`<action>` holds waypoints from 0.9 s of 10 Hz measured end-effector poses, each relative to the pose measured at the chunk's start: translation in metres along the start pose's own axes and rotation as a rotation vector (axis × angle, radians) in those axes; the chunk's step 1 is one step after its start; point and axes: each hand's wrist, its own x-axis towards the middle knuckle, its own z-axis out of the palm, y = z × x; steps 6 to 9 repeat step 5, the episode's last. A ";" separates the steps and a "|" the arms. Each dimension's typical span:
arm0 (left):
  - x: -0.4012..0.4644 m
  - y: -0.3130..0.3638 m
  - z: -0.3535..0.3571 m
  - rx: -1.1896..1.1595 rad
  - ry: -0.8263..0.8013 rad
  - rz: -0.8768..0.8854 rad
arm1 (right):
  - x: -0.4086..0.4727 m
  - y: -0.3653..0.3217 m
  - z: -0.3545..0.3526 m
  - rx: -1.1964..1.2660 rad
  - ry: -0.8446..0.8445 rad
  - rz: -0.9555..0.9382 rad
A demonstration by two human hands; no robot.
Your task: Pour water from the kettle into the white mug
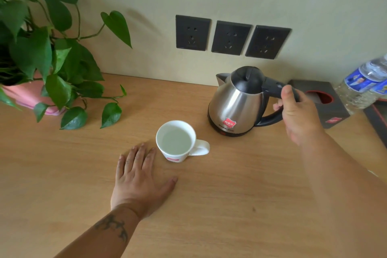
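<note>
A steel kettle [236,102] with a black lid and handle stands upright on its black base on the wooden table [230,195], right of centre. My right hand [297,115] is wrapped around its handle, thumb on top. The white mug [178,154], with clear water inside, sits in front and to the left of the kettle, its handle pointing right. My left hand [140,178] lies flat on the table just left of the mug, fingers spread, not touching it.
A potted green plant [41,58] in a pink pot fills the back left. Three dark wall sockets [230,37] sit above the kettle. A dark tissue box [326,111] and a plastic water bottle [364,84] stand at the right edge.
</note>
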 end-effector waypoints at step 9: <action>-0.001 0.000 -0.001 0.018 -0.029 0.014 | -0.069 0.021 0.013 -0.184 -0.034 0.154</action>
